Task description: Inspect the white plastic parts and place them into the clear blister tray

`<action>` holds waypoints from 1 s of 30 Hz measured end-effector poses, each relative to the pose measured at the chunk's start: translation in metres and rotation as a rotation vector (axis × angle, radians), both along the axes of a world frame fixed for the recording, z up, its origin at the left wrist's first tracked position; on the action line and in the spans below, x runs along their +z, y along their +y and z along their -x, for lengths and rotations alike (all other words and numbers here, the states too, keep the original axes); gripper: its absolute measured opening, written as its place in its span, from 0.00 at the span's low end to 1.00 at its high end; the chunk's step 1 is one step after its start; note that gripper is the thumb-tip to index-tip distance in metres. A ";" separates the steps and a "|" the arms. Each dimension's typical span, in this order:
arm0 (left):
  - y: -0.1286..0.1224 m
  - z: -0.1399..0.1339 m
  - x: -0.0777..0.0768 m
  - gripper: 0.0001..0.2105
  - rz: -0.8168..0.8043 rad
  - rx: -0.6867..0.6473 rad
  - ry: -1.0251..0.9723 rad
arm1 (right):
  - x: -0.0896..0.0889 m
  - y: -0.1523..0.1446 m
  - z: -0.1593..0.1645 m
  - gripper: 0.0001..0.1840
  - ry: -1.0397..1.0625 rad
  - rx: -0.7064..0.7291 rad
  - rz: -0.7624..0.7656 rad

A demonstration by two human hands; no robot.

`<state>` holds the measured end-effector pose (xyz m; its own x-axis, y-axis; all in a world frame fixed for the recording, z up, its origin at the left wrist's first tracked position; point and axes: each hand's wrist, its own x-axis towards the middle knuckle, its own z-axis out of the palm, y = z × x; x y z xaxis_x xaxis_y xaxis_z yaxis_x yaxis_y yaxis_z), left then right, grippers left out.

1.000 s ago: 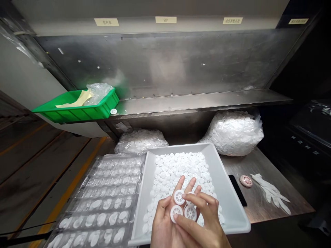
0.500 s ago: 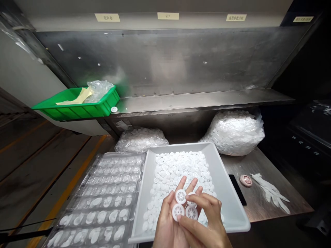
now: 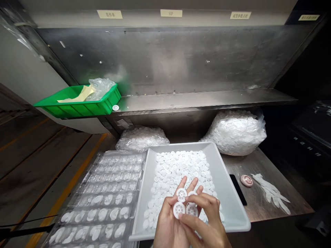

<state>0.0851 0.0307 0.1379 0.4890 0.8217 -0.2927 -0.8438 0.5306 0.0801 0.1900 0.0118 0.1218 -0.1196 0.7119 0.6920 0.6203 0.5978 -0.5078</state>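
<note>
Several small white spoked plastic wheels lie on the palm and fingers of my left hand, which is turned palm up with its thumb bent against their left side. From the right, my right hand reaches over them. One fingertip touches the upper right wheel and the thumb tip touches the lower edge of the left one. Part of the lower right wheel is covered by the right fingers. Beneath both hands is a grey bin full of similar white wheels.
Clear blister trays of white parts lie left of the bin. Two plastic bags of white parts, one at left and one at right, stand behind. A phone, a pink round object and a white glove lie right. A green basket sits on the shelf.
My left thumb has bent down closer to the wheels. The right fingers stay on them, with only a slight shift. The camera view has moved a little.
</note>
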 end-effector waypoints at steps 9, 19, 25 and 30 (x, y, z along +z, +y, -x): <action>0.002 0.004 0.000 0.31 -0.110 0.021 -0.023 | -0.003 0.000 0.001 0.10 -0.008 0.002 -0.002; -0.001 0.004 0.002 0.32 -0.149 0.009 -0.029 | -0.003 -0.001 0.002 0.10 0.054 0.004 0.012; 0.001 0.005 0.004 0.34 -0.149 0.055 -0.051 | -0.003 -0.008 0.006 0.13 0.327 -0.038 0.191; 0.000 0.004 0.006 0.33 -0.088 0.085 -0.053 | -0.001 -0.010 0.004 0.20 0.490 -0.038 0.417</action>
